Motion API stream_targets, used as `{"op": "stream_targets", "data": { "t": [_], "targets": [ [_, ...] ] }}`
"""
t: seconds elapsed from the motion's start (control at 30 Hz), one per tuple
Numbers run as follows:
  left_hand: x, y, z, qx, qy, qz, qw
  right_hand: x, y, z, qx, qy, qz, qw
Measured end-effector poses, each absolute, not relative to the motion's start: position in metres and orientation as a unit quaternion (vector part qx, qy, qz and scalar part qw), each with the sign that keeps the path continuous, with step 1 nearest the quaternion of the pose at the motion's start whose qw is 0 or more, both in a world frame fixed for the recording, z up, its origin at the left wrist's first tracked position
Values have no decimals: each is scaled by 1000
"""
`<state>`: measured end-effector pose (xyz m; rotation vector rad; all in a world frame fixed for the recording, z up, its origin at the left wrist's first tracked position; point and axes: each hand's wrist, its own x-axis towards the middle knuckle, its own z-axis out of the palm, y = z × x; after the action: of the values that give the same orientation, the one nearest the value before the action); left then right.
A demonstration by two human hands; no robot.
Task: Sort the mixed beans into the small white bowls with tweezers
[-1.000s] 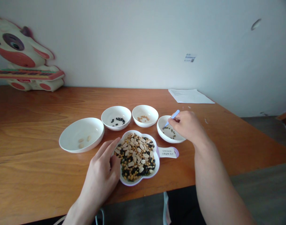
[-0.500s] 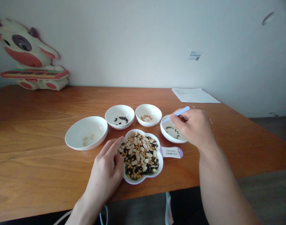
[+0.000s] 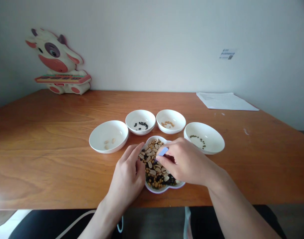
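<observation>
My right hand (image 3: 184, 161) pinches a flat lavender stick-shaped tool (image 3: 163, 151) over a scalloped white dish (image 3: 157, 191) with a purple edge; the tool's lower end is down among the contents. Peanut halves (image 3: 152, 172), yellow beans and dark beans lie mixed in that dish. Against its left rim, my left hand (image 3: 128, 174) holds on with index finger and thumb. The dish's handle is hidden behind my right hand. Just past the dish stand a bowl of black beans (image 3: 140, 112), a bowl of yellow beans (image 3: 171, 112) and, to the right, a bowl of green beans (image 3: 214, 142).
A larger white bowl (image 3: 97, 137) with a few peanut halves stands at the left. At the back left is a cow-shaped toy keyboard (image 3: 62, 79). Paper sheets (image 3: 226, 101) lie at the back right. The wooden table's (image 3: 54, 159) front edge runs below my hands.
My right hand has moved left with the lavender tool, from above the green-bean bowl to the scalloped dish. My left hand stays at the rim. The whole view has shifted.
</observation>
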<state>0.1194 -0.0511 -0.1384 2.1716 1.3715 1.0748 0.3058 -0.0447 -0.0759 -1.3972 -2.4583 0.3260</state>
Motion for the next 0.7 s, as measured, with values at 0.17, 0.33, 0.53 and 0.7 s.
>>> {"op": "stream_targets", "data": {
  "t": [0.17,0.33,0.53,0.7],
  "targets": [
    [119,-52,-137,768,483,379,182,309,-42,-78,-488,-839,105,216],
    [119,-52,-138,767,482,381,184,312,-38,-78,-529,-816,79,217],
    [119,-52,-139,767,483,382,180,311,-40,-75,-550,-814,85,166],
    [118,-53,-139,765,481,385,185,310,-45,-72,-476,-840,125,229]
  ]
}}
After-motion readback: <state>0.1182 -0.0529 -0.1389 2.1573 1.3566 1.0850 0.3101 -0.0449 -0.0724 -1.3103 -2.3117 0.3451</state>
